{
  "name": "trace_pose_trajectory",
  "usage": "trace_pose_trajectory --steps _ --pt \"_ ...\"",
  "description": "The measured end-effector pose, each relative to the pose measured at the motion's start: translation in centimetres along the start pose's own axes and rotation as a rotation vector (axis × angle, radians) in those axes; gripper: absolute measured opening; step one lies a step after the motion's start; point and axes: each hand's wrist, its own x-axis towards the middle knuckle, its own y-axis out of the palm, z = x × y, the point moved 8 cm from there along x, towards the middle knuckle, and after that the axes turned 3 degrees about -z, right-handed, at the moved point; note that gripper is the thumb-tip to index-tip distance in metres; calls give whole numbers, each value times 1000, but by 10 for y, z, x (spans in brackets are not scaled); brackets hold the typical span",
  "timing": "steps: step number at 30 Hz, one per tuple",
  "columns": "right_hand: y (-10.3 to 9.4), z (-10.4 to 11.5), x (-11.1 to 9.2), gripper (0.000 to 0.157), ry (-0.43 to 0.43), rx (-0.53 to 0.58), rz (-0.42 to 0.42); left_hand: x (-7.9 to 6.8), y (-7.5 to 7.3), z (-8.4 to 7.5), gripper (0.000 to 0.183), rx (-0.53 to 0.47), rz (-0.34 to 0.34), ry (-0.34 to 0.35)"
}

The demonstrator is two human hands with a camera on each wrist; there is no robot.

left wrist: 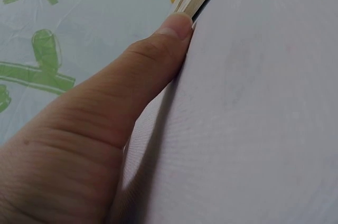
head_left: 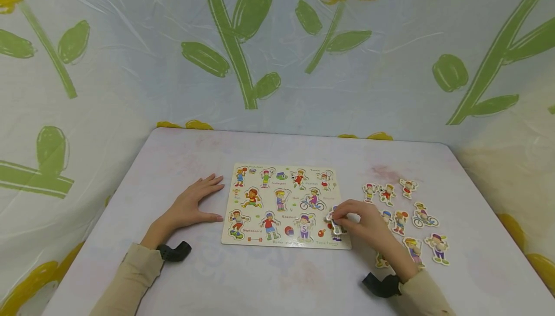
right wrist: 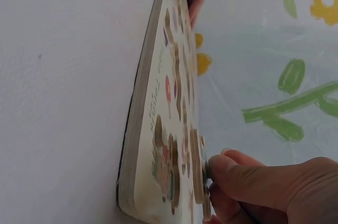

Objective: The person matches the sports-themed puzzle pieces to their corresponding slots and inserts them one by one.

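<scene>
A wooden puzzle board (head_left: 256,198) printed with children playing sports lies flat on the table. Beside its left edge rests my left hand (head_left: 197,201), fingers straight and spread. In the left wrist view, the thumb (left wrist: 142,68) touches the board's side. At the lower right corner, my right hand (head_left: 362,219) pinches a knobbed puzzle piece (head_left: 336,227) between thumb and fingers. That puzzle piece (right wrist: 199,168) is seen edge-on in the right wrist view, tilted close over the board; its picture is mostly hidden. A skateboarder piece (head_left: 236,222) sits in the board's lower left.
Several loose knobbed pieces lie right of the board, including a cyclist piece (head_left: 424,216), a baseball piece (head_left: 439,247) and a tennis piece (head_left: 408,188). My right forearm partly covers some of them. A flower-printed curtain (head_left: 277,56) hangs behind the table (head_left: 277,282).
</scene>
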Motion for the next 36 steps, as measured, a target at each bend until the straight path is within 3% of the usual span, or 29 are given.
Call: trace_pose_trajectory --steps 6,21,30,36 --pt "18 6 8 17 18 34 66 0 0 0 88 -11 -14 10" --pt "57 29 26 14 -24 147 135 0 3 4 88 -17 -1 -15" --pt "79 49 35 12 -111 200 162 0 3 6 88 -10 1 -25" --pt "94 54 38 11 -107 232 196 0 3 5 88 -17 -2 -23"
